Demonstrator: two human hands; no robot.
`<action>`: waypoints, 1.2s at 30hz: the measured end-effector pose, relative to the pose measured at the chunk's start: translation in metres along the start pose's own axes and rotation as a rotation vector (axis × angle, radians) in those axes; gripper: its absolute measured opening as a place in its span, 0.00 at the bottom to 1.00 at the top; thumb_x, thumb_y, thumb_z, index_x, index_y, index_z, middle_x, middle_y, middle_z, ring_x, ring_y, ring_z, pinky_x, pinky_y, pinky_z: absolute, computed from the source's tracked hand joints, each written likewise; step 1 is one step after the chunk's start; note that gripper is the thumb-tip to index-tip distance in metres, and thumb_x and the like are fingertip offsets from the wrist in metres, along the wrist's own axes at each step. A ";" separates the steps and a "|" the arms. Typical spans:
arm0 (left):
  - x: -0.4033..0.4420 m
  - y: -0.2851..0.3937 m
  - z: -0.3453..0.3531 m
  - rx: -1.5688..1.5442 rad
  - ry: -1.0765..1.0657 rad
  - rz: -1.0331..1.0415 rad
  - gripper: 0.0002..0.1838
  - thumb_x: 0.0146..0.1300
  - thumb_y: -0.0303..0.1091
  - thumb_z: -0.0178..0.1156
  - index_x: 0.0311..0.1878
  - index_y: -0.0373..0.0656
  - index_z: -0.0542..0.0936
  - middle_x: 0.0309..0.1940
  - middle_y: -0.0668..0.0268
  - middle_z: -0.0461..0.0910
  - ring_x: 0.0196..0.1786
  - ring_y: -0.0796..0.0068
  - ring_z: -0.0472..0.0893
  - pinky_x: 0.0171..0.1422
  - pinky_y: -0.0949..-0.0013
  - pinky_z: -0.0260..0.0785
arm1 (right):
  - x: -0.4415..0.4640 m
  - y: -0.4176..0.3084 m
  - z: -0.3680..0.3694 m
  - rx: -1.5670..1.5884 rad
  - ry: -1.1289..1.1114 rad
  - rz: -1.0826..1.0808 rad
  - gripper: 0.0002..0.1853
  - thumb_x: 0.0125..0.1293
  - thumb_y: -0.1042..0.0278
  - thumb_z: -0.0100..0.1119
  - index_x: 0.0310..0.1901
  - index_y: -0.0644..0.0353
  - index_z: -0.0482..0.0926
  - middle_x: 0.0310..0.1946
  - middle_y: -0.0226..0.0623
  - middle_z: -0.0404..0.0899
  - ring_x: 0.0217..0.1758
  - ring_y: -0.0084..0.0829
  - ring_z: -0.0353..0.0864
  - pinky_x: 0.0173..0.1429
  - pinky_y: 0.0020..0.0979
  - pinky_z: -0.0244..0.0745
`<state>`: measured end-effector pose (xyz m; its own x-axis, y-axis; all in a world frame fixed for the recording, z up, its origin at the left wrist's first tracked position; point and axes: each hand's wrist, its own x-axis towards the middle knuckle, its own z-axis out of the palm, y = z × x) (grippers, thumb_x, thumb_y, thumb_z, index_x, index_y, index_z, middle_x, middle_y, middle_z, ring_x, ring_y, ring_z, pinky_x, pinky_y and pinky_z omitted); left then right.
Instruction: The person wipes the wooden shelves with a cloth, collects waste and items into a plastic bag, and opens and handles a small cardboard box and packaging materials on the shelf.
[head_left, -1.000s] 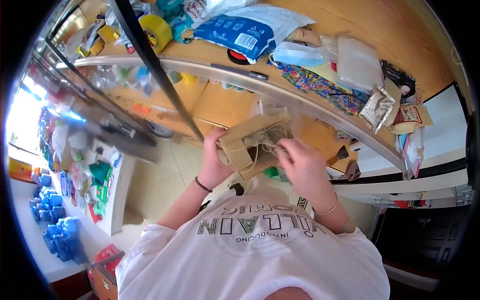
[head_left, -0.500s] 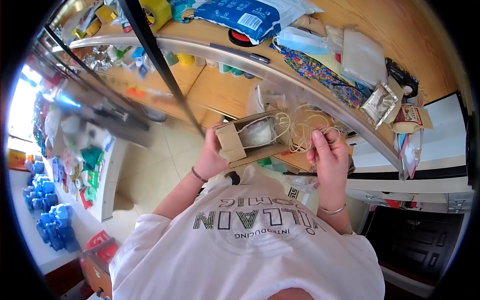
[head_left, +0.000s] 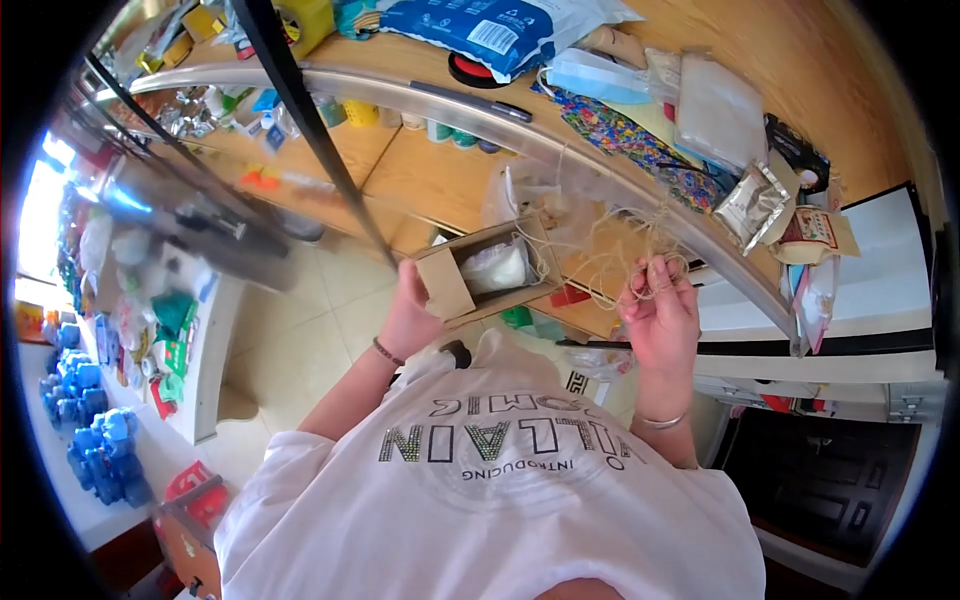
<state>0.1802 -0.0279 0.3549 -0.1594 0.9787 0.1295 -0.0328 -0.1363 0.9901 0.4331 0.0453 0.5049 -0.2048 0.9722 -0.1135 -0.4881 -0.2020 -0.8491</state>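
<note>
My left hand point(head_left: 412, 310) grips the near left end of a small open cardboard box point(head_left: 446, 284), held tilted in front of my chest. Inside the box lies a white item in clear wrapping point(head_left: 500, 266); its exact kind does not show. To the right, my right hand point(head_left: 660, 310) has its fingers pinched on a loose tangle of thin twine point(head_left: 640, 240). Some loops of the twine reach left over the box's right end, and others hang near the metal shelf edge.
A metal-edged shelf point(head_left: 560, 143) curves ahead, with a blue packet point(head_left: 480, 32), a pen point(head_left: 470, 100), a face mask point(head_left: 597, 76) and a silver sachet point(head_left: 750, 208) on it. A black post point(head_left: 320, 130) stands at the left. Blue dumbbells point(head_left: 106, 455) lie far left.
The twine that crossed the box opening has moved off to the right, so more of the white item shows. My right hand has shifted slightly, still pinching the twine.
</note>
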 end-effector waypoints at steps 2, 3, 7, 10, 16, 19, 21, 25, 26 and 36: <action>-0.002 -0.009 -0.004 0.010 -0.004 -0.006 0.45 0.41 0.26 0.74 0.59 0.43 0.55 0.56 0.62 0.66 0.59 0.72 0.67 0.62 0.67 0.63 | 0.002 0.000 -0.005 0.075 -0.050 0.041 0.06 0.68 0.65 0.52 0.36 0.57 0.73 0.28 0.31 0.72 0.25 0.24 0.69 0.26 0.22 0.62; -0.004 -0.017 -0.007 0.081 0.035 -0.026 0.44 0.42 0.26 0.74 0.59 0.44 0.55 0.55 0.62 0.67 0.58 0.72 0.69 0.61 0.67 0.64 | 0.004 0.000 -0.008 0.155 -0.105 0.088 0.04 0.68 0.67 0.53 0.36 0.55 0.73 0.28 0.30 0.74 0.26 0.24 0.70 0.28 0.23 0.63; -0.005 -0.016 -0.010 0.094 0.074 -0.053 0.43 0.43 0.25 0.73 0.59 0.44 0.55 0.54 0.63 0.68 0.56 0.72 0.72 0.58 0.66 0.69 | 0.011 0.007 -0.022 0.273 -0.089 0.117 0.03 0.67 0.68 0.53 0.36 0.56 0.73 0.29 0.32 0.74 0.29 0.26 0.70 0.30 0.25 0.63; -0.006 -0.007 -0.008 0.110 0.068 -0.057 0.43 0.43 0.25 0.73 0.59 0.45 0.55 0.54 0.63 0.67 0.57 0.72 0.71 0.58 0.66 0.69 | 0.013 0.010 -0.026 0.312 -0.181 0.212 0.04 0.67 0.69 0.52 0.36 0.57 0.74 0.31 0.33 0.73 0.31 0.28 0.70 0.32 0.25 0.64; -0.008 -0.013 -0.011 0.131 0.071 -0.029 0.44 0.43 0.25 0.73 0.59 0.45 0.54 0.55 0.63 0.66 0.58 0.71 0.70 0.59 0.64 0.68 | 0.011 0.020 -0.027 0.247 -0.153 0.237 0.05 0.67 0.68 0.52 0.36 0.58 0.76 0.30 0.34 0.73 0.30 0.27 0.69 0.31 0.25 0.63; -0.013 -0.023 -0.017 0.136 0.075 -0.044 0.44 0.43 0.24 0.72 0.59 0.45 0.53 0.55 0.63 0.66 0.58 0.72 0.70 0.59 0.65 0.68 | 0.006 0.022 -0.028 0.228 -0.033 0.225 0.06 0.67 0.67 0.52 0.36 0.59 0.76 0.28 0.34 0.72 0.27 0.26 0.68 0.29 0.23 0.62; -0.013 -0.025 -0.020 0.154 0.074 -0.040 0.43 0.44 0.23 0.72 0.59 0.45 0.53 0.55 0.63 0.65 0.58 0.72 0.69 0.60 0.65 0.68 | 0.004 0.020 -0.036 0.174 -0.076 0.183 0.07 0.66 0.65 0.52 0.37 0.59 0.72 0.26 0.32 0.67 0.28 0.25 0.67 0.26 0.20 0.59; -0.016 -0.022 -0.021 0.179 0.085 -0.095 0.43 0.44 0.23 0.71 0.60 0.45 0.53 0.55 0.64 0.65 0.58 0.72 0.69 0.59 0.66 0.69 | 0.001 0.016 -0.051 0.255 -0.081 0.237 0.08 0.66 0.62 0.51 0.34 0.57 0.70 0.26 0.31 0.67 0.26 0.24 0.65 0.26 0.20 0.59; -0.016 -0.017 -0.021 0.167 0.082 -0.090 0.44 0.44 0.22 0.71 0.60 0.45 0.53 0.55 0.64 0.65 0.58 0.72 0.68 0.60 0.66 0.68 | 0.000 0.016 -0.055 0.245 -0.055 0.231 0.09 0.66 0.61 0.51 0.33 0.56 0.69 0.25 0.30 0.66 0.25 0.25 0.65 0.26 0.21 0.59; -0.011 -0.010 -0.017 0.050 0.106 -0.142 0.44 0.44 0.18 0.69 0.62 0.41 0.54 0.54 0.59 0.68 0.56 0.69 0.73 0.57 0.66 0.70 | -0.013 0.018 -0.080 0.123 0.115 0.068 0.09 0.68 0.62 0.51 0.35 0.58 0.71 0.25 0.28 0.70 0.24 0.24 0.67 0.26 0.23 0.62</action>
<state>0.1659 -0.0396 0.3429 -0.2598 0.9655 -0.0157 -0.0136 0.0126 0.9998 0.4947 0.0388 0.4493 -0.1458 0.9614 -0.2333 -0.5777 -0.2742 -0.7688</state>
